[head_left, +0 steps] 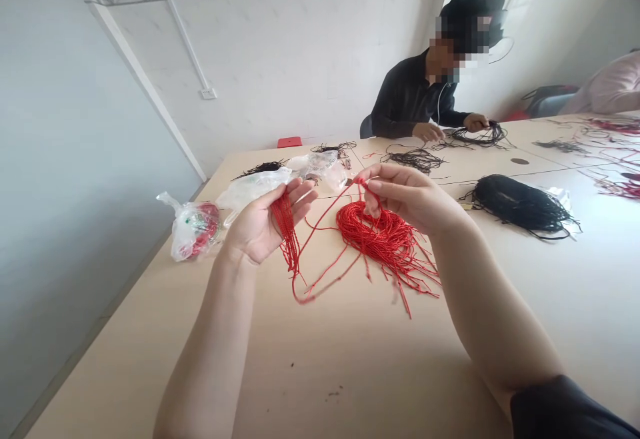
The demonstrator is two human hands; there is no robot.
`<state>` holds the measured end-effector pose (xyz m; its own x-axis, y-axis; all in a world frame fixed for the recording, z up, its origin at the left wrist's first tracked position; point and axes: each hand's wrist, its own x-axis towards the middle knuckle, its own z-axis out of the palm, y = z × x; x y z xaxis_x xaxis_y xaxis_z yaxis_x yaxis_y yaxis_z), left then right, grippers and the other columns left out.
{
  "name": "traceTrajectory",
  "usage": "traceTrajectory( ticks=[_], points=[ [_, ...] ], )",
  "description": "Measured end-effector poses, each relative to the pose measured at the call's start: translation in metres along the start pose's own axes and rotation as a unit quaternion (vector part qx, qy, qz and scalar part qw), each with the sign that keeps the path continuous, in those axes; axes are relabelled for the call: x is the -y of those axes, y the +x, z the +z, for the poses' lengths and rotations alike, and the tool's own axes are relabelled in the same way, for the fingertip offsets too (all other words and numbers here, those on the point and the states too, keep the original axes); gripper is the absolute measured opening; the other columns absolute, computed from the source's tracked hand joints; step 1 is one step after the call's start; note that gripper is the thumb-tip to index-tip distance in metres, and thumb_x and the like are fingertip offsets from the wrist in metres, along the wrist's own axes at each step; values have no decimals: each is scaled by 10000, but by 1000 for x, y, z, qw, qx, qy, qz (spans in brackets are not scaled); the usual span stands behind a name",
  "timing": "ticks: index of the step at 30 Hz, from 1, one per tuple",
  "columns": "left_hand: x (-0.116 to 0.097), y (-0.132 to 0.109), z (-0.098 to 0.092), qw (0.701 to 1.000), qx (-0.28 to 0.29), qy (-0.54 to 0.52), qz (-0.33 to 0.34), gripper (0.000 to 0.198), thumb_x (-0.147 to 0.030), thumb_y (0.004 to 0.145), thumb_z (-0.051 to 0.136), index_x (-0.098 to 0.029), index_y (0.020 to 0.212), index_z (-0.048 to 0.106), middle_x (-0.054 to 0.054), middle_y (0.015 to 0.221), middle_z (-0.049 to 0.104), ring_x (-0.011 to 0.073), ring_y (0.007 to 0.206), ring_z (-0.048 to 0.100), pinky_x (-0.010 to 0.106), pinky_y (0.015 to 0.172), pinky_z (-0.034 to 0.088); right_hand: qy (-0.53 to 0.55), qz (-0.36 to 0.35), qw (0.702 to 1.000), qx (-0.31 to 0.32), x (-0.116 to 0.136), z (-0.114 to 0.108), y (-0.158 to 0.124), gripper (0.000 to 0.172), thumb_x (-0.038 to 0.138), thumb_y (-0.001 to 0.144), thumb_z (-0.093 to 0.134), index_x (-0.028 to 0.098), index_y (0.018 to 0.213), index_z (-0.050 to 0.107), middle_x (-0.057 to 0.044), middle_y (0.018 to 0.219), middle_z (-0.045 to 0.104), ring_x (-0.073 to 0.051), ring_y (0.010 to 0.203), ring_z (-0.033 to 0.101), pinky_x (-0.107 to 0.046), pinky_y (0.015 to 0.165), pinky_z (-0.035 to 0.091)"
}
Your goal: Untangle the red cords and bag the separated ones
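Note:
A bundle of thin red cords [286,219] hangs over the palm of my left hand [267,222], whose fingers are loosely bent with the thumb alongside. My right hand [413,196] pinches a single red cord [325,211] near a small knot or loop at the fingertips. That cord runs down and left toward the bundle, and a slack loop of it hangs low between my hands. Beneath my right hand, a big pile of red cords [370,239] rests on the table, its knotted ends spread toward the right front.
Clear plastic bags [257,186] lie behind my left hand. A tied bag with red cord [197,229] sits at the table's left edge. A black cord coil [520,204] lies at right. Across the table [300,372], a person [415,92] handles black cords [477,134].

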<state>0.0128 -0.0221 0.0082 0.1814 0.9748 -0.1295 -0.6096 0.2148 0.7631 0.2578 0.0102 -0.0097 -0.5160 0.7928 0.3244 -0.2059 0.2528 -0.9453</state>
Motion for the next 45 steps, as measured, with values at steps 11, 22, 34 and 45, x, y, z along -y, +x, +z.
traceTrajectory(
  ticks=[11, 22, 34, 45],
  points=[
    [27, -1, 8, 973, 129, 148, -125, 328, -242, 961, 426, -85, 988, 713, 173, 1002, 737, 246, 976, 699, 340, 877, 534, -148, -9, 988, 49, 4, 22, -7, 120, 292, 959, 493, 220, 1055, 498, 55, 659, 457, -75, 545, 413, -212, 491, 333],
    [33, -9, 19, 958, 118, 260, -24, 167, -113, 754, 717, -121, 918, 748, 113, 963, 751, 205, 900, 704, 323, 899, 514, -153, -35, 988, 4, 1, 27, -4, 116, 330, 943, 528, 223, 983, 508, 63, 602, 430, -76, 519, 410, -231, 460, 291],
    [35, -10, 21, 957, 112, 267, 11, 163, -281, 800, 711, -131, 855, 745, 85, 835, 743, 175, 771, 696, 308, 798, 543, -148, -52, 988, 7, 0, 31, -5, 129, 317, 932, 546, 227, 1013, 503, 60, 623, 452, -82, 534, 394, -241, 492, 309],
    [33, -11, 23, 948, 104, 299, 25, 132, -285, 773, 729, -163, 725, 709, 34, 709, 707, 136, 657, 656, 266, 690, 527, -106, -56, 990, 71, 2, 34, -6, 134, 288, 958, 487, 220, 1073, 497, 25, 735, 530, -113, 680, 532, -269, 640, 427]
  ],
)
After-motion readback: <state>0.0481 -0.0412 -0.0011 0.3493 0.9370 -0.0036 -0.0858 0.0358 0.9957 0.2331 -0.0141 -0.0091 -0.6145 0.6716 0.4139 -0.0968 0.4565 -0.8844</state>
